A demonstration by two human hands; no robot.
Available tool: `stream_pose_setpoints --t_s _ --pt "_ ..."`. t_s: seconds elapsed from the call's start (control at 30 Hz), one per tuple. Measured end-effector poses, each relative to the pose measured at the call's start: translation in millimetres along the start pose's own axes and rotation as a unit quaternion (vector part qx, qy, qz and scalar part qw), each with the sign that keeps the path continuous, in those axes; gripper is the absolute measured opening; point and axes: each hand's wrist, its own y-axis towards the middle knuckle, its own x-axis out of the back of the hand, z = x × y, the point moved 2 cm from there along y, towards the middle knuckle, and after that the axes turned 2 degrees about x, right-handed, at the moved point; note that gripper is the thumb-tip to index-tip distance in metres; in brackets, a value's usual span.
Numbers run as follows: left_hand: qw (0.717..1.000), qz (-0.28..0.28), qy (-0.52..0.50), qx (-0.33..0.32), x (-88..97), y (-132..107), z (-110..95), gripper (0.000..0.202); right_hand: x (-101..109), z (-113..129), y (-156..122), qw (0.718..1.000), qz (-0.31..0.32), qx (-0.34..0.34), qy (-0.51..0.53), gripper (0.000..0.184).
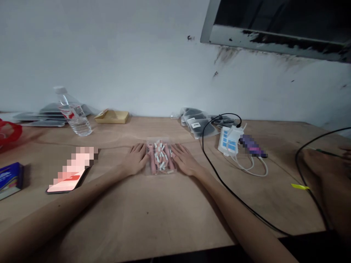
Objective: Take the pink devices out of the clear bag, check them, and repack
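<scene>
In the middle of the table lies a clear plastic bag (161, 171) with a pink-and-white beaded skipping rope (161, 155) inside, its two pink handles along the sides. My left hand (136, 159) rests flat at the bag's left edge, fingers stretched out and thumb touching the plastic. On the opposite edge my right hand (184, 159) also lies palm down, fingers extended and its thumb side against the bag. Neither hand grips anything.
A phone (72, 171) and a water bottle (74, 113) are on the left, a shallow cardboard box (113, 117) behind. To the right are grey packets (197, 124), a white power strip (229, 140) and a looping black cable (216, 171). Another person's arm (326, 175) rests far right.
</scene>
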Motion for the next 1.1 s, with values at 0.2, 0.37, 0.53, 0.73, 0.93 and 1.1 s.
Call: stream_pose_setpoints --t_s 0.2,0.37,0.53,0.73,0.93,1.1 --pt "0.996 0.047 0.063 0.033 2.9 -1.8 -0.7 0.063 -2.2 -7.2 0.1 1.0 0.016 0.018 0.015 0.076" --pt "0.996 0.042 0.073 0.006 4.0 -1.6 1.0 0.064 -0.6 -9.0 -2.9 0.999 0.014 0.039 0.011 0.079" --pt "0.994 0.05 0.094 0.006 1.6 -2.1 1.2 0.064 3.2 -4.0 -3.1 0.999 0.02 0.028 0.009 0.083" --pt "0.995 0.044 0.09 0.011 -0.3 -1.9 1.9 0.061 5.0 -1.1 -3.1 1.0 0.024 0.018 0.009 0.084" --pt "0.996 0.026 0.088 0.004 -1.4 -1.8 3.3 0.06 4.6 -2.2 -3.0 1.0 0.017 0.019 0.007 0.084" --pt "0.997 0.015 0.075 0.0 -2.1 -2.2 3.4 0.059 2.5 -4.8 -2.9 0.999 -0.001 0.036 0.013 0.079"
